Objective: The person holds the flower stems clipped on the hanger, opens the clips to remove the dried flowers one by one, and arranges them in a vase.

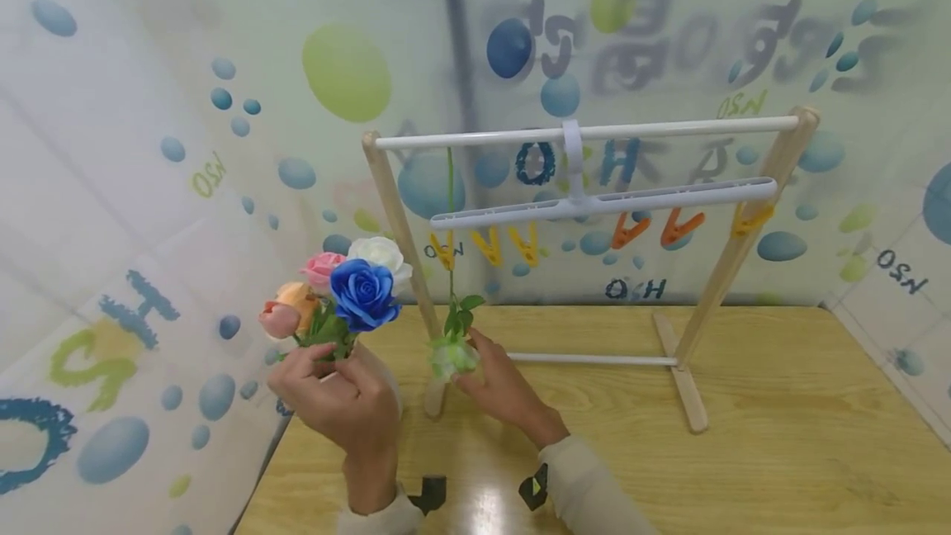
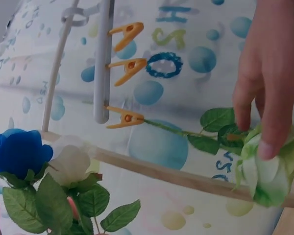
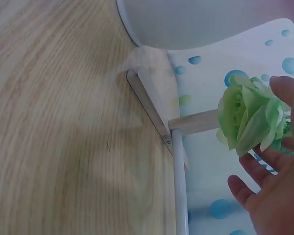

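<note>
My left hand (image 1: 330, 386) grips the stems of a bouquet at the table's left edge: a blue rose (image 1: 361, 293), a white rose (image 1: 380, 254), a pink one (image 1: 323, 268) and a peach one (image 1: 291, 308). The left wrist view shows the blue rose (image 2: 19, 152) and white rose (image 2: 71, 161) close up. A green rose (image 1: 453, 356) hangs head down, its stem held by a yellow clip (image 1: 444, 250) on the white hanger (image 1: 602, 203). My right hand (image 1: 475, 362) pinches that green rose (image 3: 247, 120) between thumb and fingers (image 2: 269, 73).
The hanger, with yellow and orange clips, hangs from the white top rod (image 1: 587, 132) of a wooden rack (image 1: 735, 246) on the wooden table (image 1: 780, 436). A white rounded object (image 3: 201, 22) stands by the rack's left foot. Printed walls close in behind and left.
</note>
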Motion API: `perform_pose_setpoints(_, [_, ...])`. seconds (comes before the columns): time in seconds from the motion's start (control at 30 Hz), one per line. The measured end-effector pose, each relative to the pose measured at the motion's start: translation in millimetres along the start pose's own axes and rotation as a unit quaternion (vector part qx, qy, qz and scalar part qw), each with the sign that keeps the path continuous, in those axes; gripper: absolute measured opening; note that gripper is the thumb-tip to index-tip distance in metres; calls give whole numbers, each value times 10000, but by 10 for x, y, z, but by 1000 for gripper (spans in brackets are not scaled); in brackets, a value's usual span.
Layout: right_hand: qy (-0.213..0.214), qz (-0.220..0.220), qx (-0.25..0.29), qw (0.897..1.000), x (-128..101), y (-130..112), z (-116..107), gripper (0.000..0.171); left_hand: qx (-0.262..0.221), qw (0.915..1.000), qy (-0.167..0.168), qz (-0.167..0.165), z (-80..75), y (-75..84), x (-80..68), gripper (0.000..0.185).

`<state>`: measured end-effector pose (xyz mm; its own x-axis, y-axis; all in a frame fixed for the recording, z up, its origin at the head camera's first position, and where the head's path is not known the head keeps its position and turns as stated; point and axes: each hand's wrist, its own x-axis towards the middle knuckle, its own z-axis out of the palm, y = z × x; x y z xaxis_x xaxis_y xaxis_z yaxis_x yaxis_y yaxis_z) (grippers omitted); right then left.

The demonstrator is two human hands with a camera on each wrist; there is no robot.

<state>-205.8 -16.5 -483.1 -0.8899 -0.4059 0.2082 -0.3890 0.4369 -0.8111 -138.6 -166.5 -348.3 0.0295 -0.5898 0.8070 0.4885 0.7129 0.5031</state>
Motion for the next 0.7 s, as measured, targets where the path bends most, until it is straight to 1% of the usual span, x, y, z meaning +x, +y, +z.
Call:
perform_pose_setpoints(0.13, [16, -91, -57, 9999, -6, -15, 40, 73, -523, 9977, -201, 368, -2, 37, -92, 9])
perform_pose_setpoints(0.23, [81, -203, -152, 9996, -19, -38, 69, 65, -621, 9945, -371, 752, 9, 13, -179, 12])
perform_pose_setpoints(0.3, [127, -240, -217, 9994, -22, -47, 76, 61, -727, 9902, -620, 1020, 38, 15, -223, 15])
perform_pose_setpoints(0.37, [192, -235, -290, 9991, -26, -57, 74, 58, -744, 9838, -1058, 1240, 64, 3, -268, 18])
perform_pose_setpoints(0.4, [207, -216, -325, 9990, -28, -59, 72, 56, -740, 9793, -1362, 1304, 75, -4, -288, 19])
perform_pose_setpoints(0.47, [218, -163, -406, 9988, -33, -64, 67, 54, -683, 9671, -2043, 1356, 94, -15, -332, 22])
perform_pose_setpoints(0.53, [205, -105, -426, 9988, -43, -71, 60, 52, -564, 9526, -2730, 1220, 110, -17, -366, 24])
perform_pose_setpoints(0.63, [212, -62, -461, 9987, -54, -81, 53, 47, -236, 9290, -3613, 763, 149, -11, -384, 26])
perform_pose_setpoints(0.7, [229, -63, -425, 9988, -62, -91, 50, 43, 26, 9118, -4095, 297, 185, -7, -369, 28])
